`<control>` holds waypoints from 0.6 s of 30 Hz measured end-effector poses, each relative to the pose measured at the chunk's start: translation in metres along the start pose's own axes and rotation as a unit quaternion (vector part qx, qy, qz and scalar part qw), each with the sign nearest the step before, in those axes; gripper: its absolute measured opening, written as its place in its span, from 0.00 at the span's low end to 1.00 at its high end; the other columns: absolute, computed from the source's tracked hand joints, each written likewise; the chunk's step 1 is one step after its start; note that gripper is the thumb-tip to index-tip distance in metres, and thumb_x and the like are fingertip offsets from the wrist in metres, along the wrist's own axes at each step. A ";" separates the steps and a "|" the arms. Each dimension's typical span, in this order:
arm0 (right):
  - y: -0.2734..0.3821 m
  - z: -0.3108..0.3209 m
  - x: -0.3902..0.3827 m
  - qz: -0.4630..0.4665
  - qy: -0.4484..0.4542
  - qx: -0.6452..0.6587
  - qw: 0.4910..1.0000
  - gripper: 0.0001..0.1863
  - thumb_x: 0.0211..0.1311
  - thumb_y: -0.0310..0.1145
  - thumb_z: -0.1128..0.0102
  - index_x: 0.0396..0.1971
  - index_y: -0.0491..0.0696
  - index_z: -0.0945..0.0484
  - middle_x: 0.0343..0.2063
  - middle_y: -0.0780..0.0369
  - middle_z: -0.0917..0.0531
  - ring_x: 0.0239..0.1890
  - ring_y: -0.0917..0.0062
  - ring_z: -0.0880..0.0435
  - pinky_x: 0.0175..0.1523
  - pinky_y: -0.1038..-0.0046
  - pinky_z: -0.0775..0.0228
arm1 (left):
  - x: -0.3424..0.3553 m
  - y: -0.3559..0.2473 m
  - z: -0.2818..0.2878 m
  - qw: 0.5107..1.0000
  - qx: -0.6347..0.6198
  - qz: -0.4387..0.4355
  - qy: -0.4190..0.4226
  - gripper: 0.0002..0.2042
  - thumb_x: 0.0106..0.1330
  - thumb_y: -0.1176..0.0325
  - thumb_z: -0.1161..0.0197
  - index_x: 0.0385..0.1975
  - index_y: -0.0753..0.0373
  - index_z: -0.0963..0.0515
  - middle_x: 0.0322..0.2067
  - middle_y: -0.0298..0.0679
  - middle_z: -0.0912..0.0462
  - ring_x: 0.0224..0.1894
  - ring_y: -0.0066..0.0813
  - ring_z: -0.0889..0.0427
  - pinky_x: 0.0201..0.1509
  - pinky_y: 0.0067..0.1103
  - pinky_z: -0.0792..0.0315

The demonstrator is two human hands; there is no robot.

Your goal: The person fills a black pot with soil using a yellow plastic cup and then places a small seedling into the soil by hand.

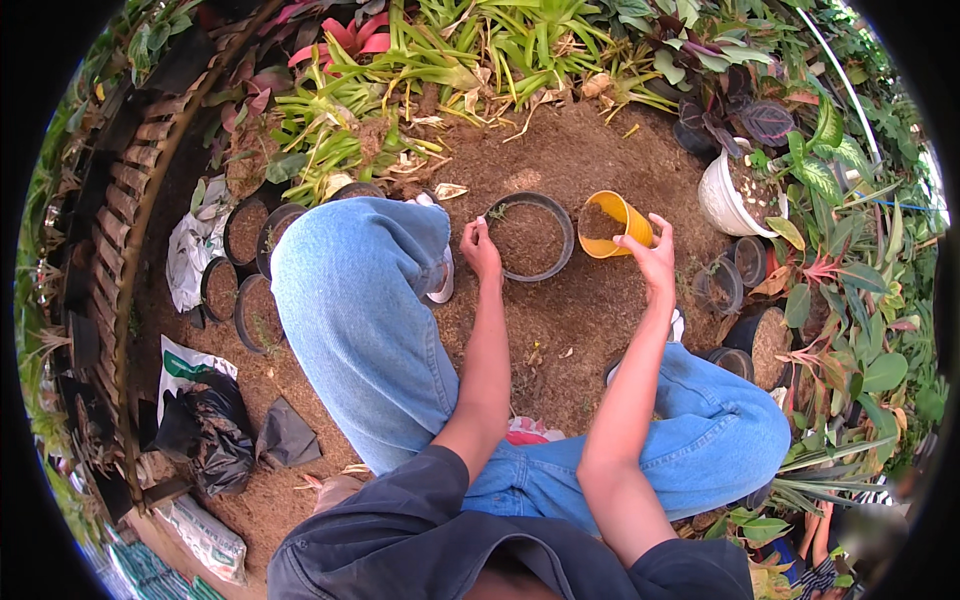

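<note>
A round black plant pot filled with brown soil stands on the ground in front of me. Beside its left rim is my left hand, its fingers curled together in a pinch; what they hold, if anything, is too small to make out. A tiny green sprig shows at the pot's rim near those fingertips. To the right of the black pot, a yellow ribbed pot tilts with its mouth toward the left, some soil inside. My right hand grips it from the right, thumb at the lower rim.
Several soil-filled black pots stand left of my knee. A white pot and small dark pots line the right. Bromeliad-like plants grow at the far side. Black plastic bags lie at lower left.
</note>
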State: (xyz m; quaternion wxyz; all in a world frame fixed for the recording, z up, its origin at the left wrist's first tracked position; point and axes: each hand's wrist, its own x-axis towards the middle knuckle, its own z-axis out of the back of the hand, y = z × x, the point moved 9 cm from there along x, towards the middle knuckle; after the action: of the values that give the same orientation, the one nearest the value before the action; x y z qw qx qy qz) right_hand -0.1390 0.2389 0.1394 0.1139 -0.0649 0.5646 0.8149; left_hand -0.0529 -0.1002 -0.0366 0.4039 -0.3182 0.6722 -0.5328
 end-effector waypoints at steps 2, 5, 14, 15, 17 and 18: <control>0.015 -0.009 -0.004 0.013 0.023 0.000 1.000 0.53 0.33 0.39 0.16 0.64 0.49 0.36 0.52 0.53 0.21 0.55 0.63 0.20 0.60 0.64 0.28 | 0.002 0.000 0.002 1.000 -0.008 0.005 0.000 0.14 0.74 0.62 0.39 0.28 0.65 0.23 0.22 0.25 0.33 0.27 0.16 0.39 0.31 0.23 0.43; 0.022 -0.009 0.005 0.145 0.017 -0.125 0.981 0.54 0.34 0.36 0.14 0.66 0.51 0.36 0.53 0.54 0.23 0.50 0.66 0.19 0.55 0.64 0.25 | -0.007 -0.005 -0.009 0.999 -0.026 0.017 0.017 0.13 0.73 0.62 0.38 0.31 0.66 0.20 0.24 0.27 0.27 0.30 0.17 0.34 0.35 0.22 0.38; 0.076 -0.053 -0.027 0.150 0.006 -0.300 0.942 0.59 0.23 0.44 0.12 0.64 0.53 0.35 0.57 0.52 0.26 0.63 0.53 0.33 0.69 0.54 0.43 | -0.003 -0.005 0.002 0.999 -0.018 0.041 0.013 0.11 0.71 0.64 0.37 0.34 0.67 0.17 0.31 0.31 0.19 0.37 0.20 0.26 0.44 0.21 0.32; 0.078 -0.056 -0.028 0.152 0.008 -0.293 0.944 0.59 0.23 0.44 0.12 0.64 0.53 0.35 0.57 0.52 0.26 0.62 0.53 0.32 0.69 0.54 0.42 | -0.004 -0.005 0.000 0.999 -0.018 0.044 0.015 0.11 0.71 0.64 0.37 0.34 0.67 0.18 0.31 0.31 0.19 0.37 0.20 0.26 0.44 0.21 0.32; 0.083 -0.060 -0.030 0.159 0.014 -0.290 0.944 0.58 0.23 0.44 0.12 0.64 0.53 0.35 0.57 0.53 0.26 0.62 0.53 0.32 0.69 0.55 0.42 | -0.006 -0.004 -0.002 0.998 -0.027 0.051 0.017 0.11 0.71 0.64 0.37 0.34 0.68 0.18 0.31 0.31 0.19 0.37 0.19 0.26 0.44 0.21 0.33; 0.086 -0.063 -0.031 0.164 0.020 -0.293 0.942 0.58 0.23 0.45 0.12 0.64 0.53 0.35 0.57 0.53 0.26 0.62 0.53 0.32 0.69 0.55 0.42 | -0.005 -0.004 -0.002 0.998 -0.035 0.052 0.016 0.11 0.72 0.65 0.37 0.33 0.68 0.18 0.31 0.31 0.19 0.37 0.19 0.26 0.43 0.21 0.33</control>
State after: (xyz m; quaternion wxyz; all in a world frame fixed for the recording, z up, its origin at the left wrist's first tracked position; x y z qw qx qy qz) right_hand -0.1326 0.1472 0.2023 -0.0570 -0.0180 0.3063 0.9501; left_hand -0.0520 -0.0960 -0.0315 0.4088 -0.2883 0.7123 -0.4923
